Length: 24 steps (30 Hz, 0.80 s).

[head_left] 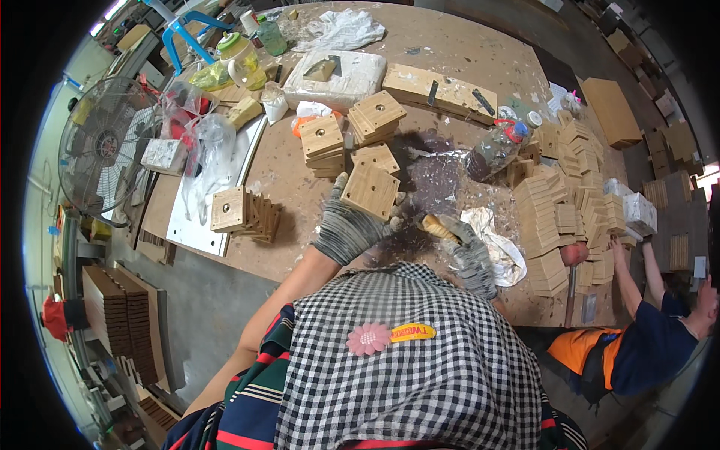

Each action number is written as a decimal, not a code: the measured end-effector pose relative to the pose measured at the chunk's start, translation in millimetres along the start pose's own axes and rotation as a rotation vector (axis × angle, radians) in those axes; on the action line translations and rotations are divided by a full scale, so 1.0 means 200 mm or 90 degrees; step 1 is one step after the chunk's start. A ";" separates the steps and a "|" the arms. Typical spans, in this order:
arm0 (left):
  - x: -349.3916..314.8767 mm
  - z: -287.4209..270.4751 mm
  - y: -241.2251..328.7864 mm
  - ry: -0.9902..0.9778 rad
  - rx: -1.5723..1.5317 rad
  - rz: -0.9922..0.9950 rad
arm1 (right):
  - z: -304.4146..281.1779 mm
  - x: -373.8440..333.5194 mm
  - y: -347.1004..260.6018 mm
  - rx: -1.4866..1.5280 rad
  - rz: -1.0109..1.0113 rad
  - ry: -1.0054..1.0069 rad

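Observation:
My left hand [352, 227], in a grey striped glove, grips a square wooden block [370, 192] with a hole in its middle and small holes near its corners. My right hand [469, 251], gloved alike, is closed around a small tan piece [437, 227] whose kind I cannot make out. Just beyond the held block lies another wooden block [377, 158]. Two stacks of such blocks rise behind it, a left stack [322, 139] and a right stack [377, 116]. A leaning row of blocks [244, 214] lies to the left. A stained white cloth [496, 247] is beside my right hand.
Many wooden pieces [544, 217] are heaped at the right, where a co-worker [645, 337] reaches in. A plastic bottle [491, 154] lies near them. Behind the stacks are a white wrapped slab [337, 81] and a long wooden beam [439, 94]. A fan [105, 150] stands left.

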<state>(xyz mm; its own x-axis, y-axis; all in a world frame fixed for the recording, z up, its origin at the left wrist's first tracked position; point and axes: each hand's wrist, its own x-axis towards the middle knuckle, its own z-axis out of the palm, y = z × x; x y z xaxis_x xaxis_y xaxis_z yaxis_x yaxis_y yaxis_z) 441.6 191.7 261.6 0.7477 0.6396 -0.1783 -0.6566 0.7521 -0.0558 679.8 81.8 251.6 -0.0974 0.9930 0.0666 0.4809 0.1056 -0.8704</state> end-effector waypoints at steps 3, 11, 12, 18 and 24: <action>0.01 -0.03 0.00 0.030 0.035 -0.002 | 0.00 0.09 0.04 0.555 0.162 0.071; -0.01 -0.08 -0.06 0.134 0.182 0.026 | -0.08 0.16 -0.12 0.604 0.032 0.112; -0.01 -0.09 -0.06 0.133 0.180 0.026 | -0.08 0.16 -0.12 0.602 0.032 0.111; 0.00 -0.02 -0.11 0.158 0.272 0.073 | -0.03 0.15 -0.29 0.063 -0.170 0.139; -0.03 0.09 -0.11 0.188 0.255 0.055 | 0.01 0.17 -0.30 -0.050 -0.239 0.102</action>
<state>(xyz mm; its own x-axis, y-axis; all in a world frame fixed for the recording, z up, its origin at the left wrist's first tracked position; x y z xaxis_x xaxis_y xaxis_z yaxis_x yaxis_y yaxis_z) 452.8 173.4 281.4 0.5943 0.6741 -0.4386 -0.5827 0.7368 0.3429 645.4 108.8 305.4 -0.1446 0.8797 0.4530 0.5033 0.4596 -0.7318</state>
